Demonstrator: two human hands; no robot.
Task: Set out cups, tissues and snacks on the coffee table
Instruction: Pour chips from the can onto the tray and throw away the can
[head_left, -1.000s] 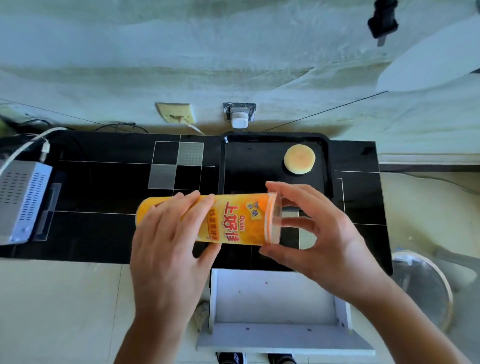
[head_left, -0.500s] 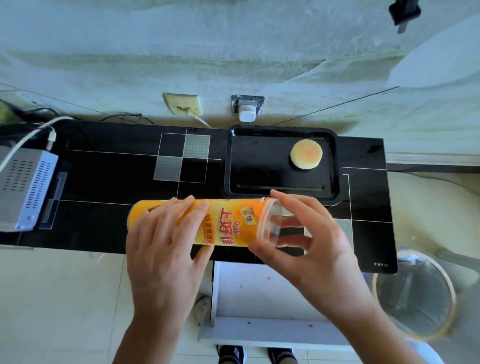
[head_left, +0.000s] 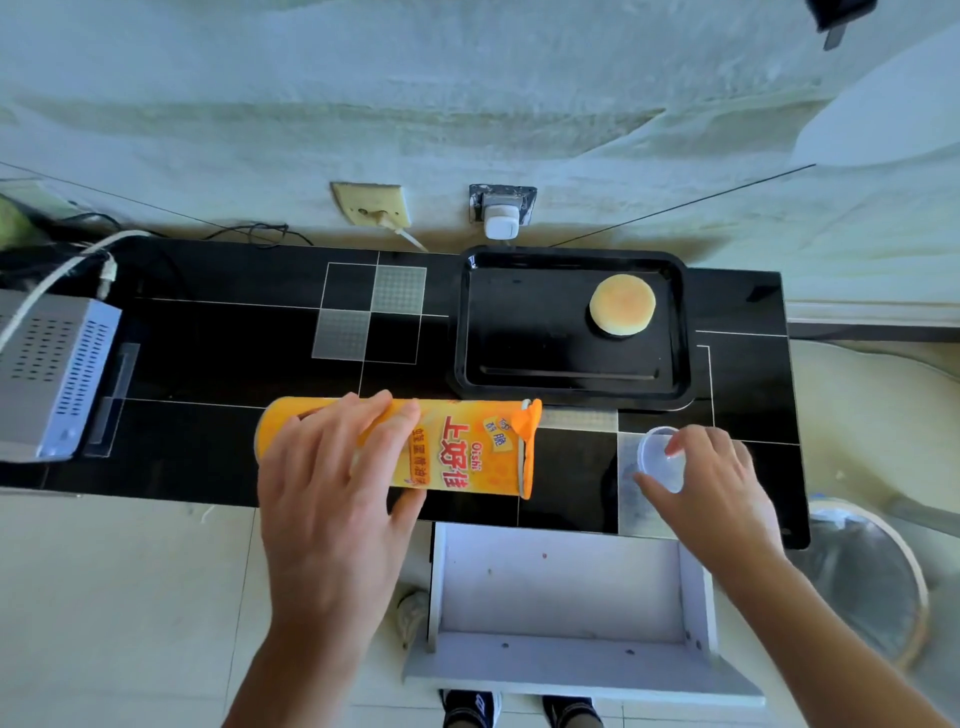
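- Gripping the orange snack canister (head_left: 457, 447) sideways over the black coffee table (head_left: 218, 332), left hand (head_left: 332, 499) has fingers curled round its body; open end points right.
- Right hand (head_left: 711, 483) pinches the clear plastic lid (head_left: 657, 457) between fingers and thumb, well apart from the canister, low over the table's right end.
- Black tray (head_left: 519, 332) sits on the table beyond the canister, one round yellow cake (head_left: 622, 305) in its far right corner.
- White open drawer (head_left: 561, 587) juts out below the table edge.
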